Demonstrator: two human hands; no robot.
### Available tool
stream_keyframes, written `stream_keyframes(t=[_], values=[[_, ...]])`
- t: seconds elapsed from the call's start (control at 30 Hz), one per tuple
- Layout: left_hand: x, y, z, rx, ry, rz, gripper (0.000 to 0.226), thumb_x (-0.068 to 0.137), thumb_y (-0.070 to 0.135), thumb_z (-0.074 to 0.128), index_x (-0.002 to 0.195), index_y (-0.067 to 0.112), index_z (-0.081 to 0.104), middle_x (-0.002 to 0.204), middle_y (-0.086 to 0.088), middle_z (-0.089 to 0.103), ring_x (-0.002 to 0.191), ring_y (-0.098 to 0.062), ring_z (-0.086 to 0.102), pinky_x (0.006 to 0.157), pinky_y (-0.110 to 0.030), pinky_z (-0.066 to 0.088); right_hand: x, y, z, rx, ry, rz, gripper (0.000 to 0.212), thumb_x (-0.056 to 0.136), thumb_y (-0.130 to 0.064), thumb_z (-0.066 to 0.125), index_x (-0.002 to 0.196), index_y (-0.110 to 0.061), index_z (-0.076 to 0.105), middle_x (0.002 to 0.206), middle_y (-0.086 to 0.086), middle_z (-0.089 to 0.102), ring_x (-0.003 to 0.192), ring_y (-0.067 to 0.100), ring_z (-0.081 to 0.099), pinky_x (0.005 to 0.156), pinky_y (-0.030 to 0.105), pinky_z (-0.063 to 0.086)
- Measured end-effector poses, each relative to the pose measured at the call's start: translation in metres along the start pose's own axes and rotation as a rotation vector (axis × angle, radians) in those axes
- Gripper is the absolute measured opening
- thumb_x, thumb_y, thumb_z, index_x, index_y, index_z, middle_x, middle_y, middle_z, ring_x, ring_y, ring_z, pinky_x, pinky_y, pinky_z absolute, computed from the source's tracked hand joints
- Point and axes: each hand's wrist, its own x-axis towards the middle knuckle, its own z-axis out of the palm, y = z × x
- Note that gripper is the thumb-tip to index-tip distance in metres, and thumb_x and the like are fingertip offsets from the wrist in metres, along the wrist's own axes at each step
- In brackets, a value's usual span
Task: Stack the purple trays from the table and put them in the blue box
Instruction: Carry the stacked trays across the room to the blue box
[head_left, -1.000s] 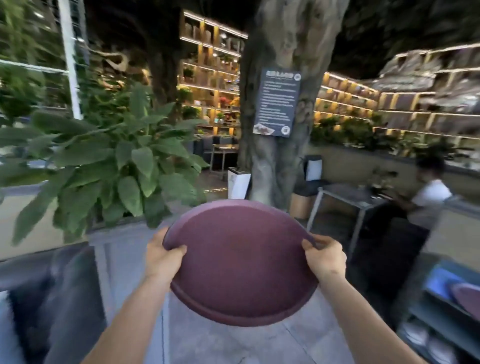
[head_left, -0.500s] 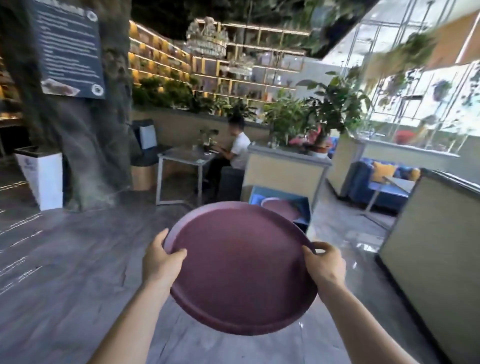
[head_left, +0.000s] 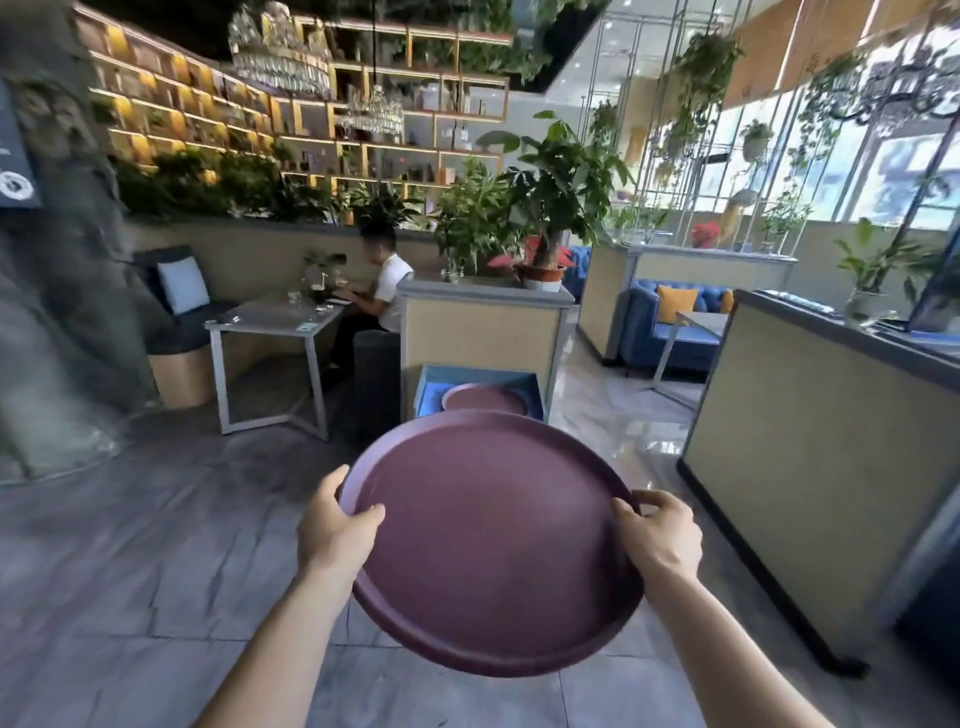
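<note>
No text could be read. A dark sign (head_left: 15, 156) on the tree trunk (head_left: 57, 249) at the left edge carried pale lines and a round emblem, too blurred and cropped to make out.

One camera only, riding on the person's head, looking forward and slightly down across a café floor (head_left: 156, 571). It is sitting closest to the left hand (head_left: 332, 530) and right hand (head_left: 660, 535) gripping a purple tray (head_left: 493, 545) low in frame; the blue box (head_left: 480, 374) is lying farther ahead, centre. The wide lens is bending the edges.
</note>
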Motion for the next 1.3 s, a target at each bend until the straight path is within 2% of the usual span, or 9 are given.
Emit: stream_keyframes(t=[0.17, 0.27, 0.4, 0.57, 0.67, 0.83, 1.0, 1.17, 1.3], values=[[0.014, 0.002, 0.046, 0.019, 0.011, 0.018, 0.069, 0.083, 0.011, 0.072, 0.145, 0.026, 0.045, 0.143, -0.003, 0.054, 0.118, -0.028, 0.059, 0.092, -0.037, 0.049, 0.050, 0.008, 0.006, 0.022, -0.004, 0.007, 0.030, 0.072, -0.034, 0.070, 0.101, -0.026, 0.071, 0.100, 0.005, 0.074, 0.096, 0.032, 0.066, 0.083, 0.036, 0.048], [0.026, 0.001, 0.070, 0.026, 0.004, 0.011, 0.068, 0.082, 0.011, 0.072, 0.144, 0.026, 0.047, 0.139, -0.004, 0.056, 0.106, -0.024, 0.060, 0.087, -0.034, 0.049, 0.073, 0.015, 0.012, 0.013, 0.005, 0.020, 0.029, 0.071, -0.034, 0.069, 0.100, -0.027, 0.071, 0.098, 0.004, 0.074, 0.094, 0.032, 0.066, 0.081, 0.035, 0.048], [0.051, 0.000, 0.097, 0.027, 0.005, 0.001, 0.068, 0.082, 0.011, 0.072, 0.143, 0.027, 0.047, 0.136, -0.004, 0.054, 0.100, -0.022, 0.057, 0.088, -0.036, 0.050, 0.107, 0.020, 0.030, 0.017, -0.009, 0.028, 0.026, 0.073, -0.034, 0.069, 0.098, -0.028, 0.071, 0.097, 0.003, 0.074, 0.094, 0.032, 0.065, 0.080, 0.035, 0.046], [0.108, -0.011, 0.132, 0.015, 0.001, -0.005, 0.067, 0.080, 0.010, 0.073, 0.141, 0.027, 0.050, 0.112, 0.007, 0.057, 0.094, -0.019, 0.059, 0.080, -0.031, 0.047, 0.153, 0.016, 0.071, -0.014, -0.020, 0.027, 0.027, 0.074, -0.034, 0.068, 0.100, -0.028, 0.070, 0.099, 0.006, 0.073, 0.097, 0.033, 0.064, 0.084, 0.037, 0.047], [0.155, -0.020, 0.158, -0.009, -0.006, -0.016, 0.066, 0.081, 0.009, 0.072, 0.140, 0.027, 0.050, 0.112, 0.008, 0.056, 0.096, -0.020, 0.059, 0.082, -0.033, 0.048, 0.190, 0.008, 0.108, -0.021, -0.022, 0.029, 0.029, 0.075, -0.034, 0.069, 0.103, -0.027, 0.069, 0.101, 0.006, 0.072, 0.098, 0.033, 0.063, 0.081, 0.037, 0.046], [0.264, -0.029, 0.199, -0.001, -0.006, -0.015, 0.064, 0.080, 0.009, 0.073, 0.138, 0.025, 0.052, 0.112, 0.008, 0.057, 0.093, -0.018, 0.058, 0.080, -0.032, 0.046, 0.258, -0.020, 0.191, -0.048, -0.023, 0.039, 0.027, 0.076, -0.034, 0.069, 0.102, -0.026, 0.069, 0.100, 0.005, 0.074, 0.101, 0.032, 0.063, 0.087, 0.037, 0.047], [0.383, -0.026, 0.240, 0.029, -0.034, -0.028, 0.066, 0.079, 0.012, 0.074, 0.139, 0.026, 0.051, 0.131, 0.001, 0.061, 0.108, -0.026, 0.063, 0.090, -0.038, 0.050, 0.328, -0.058, 0.271, -0.056, -0.017, 0.082, 0.028, 0.077, -0.033, 0.069, 0.103, -0.025, 0.069, 0.101, 0.004, 0.074, 0.098, 0.031, 0.066, 0.090, 0.038, 0.050], [0.469, -0.027, 0.274, 0.017, -0.070, -0.045, 0.066, 0.078, 0.011, 0.074, 0.138, 0.029, 0.052, 0.124, 0.004, 0.061, 0.100, -0.020, 0.060, 0.090, -0.036, 0.050, 0.382, -0.082, 0.330, -0.070, -0.008, 0.122, 0.030, 0.077, -0.033, 0.069, 0.105, -0.024, 0.069, 0.104, 0.005, 0.073, 0.100, 0.032, 0.065, 0.091, 0.038, 0.050], [0.526, -0.030, 0.301, 0.020, -0.076, -0.055, 0.067, 0.079, 0.010, 0.074, 0.139, 0.028, 0.051, 0.131, 0.003, 0.059, 0.113, -0.025, 0.061, 0.097, -0.042, 0.051, 0.423, -0.094, 0.373, -0.086, -0.005, 0.143, 0.029, 0.076, -0.033, 0.069, 0.104, -0.024, 0.070, 0.104, 0.006, 0.073, 0.102, 0.033, 0.064, 0.091, 0.038, 0.049]])
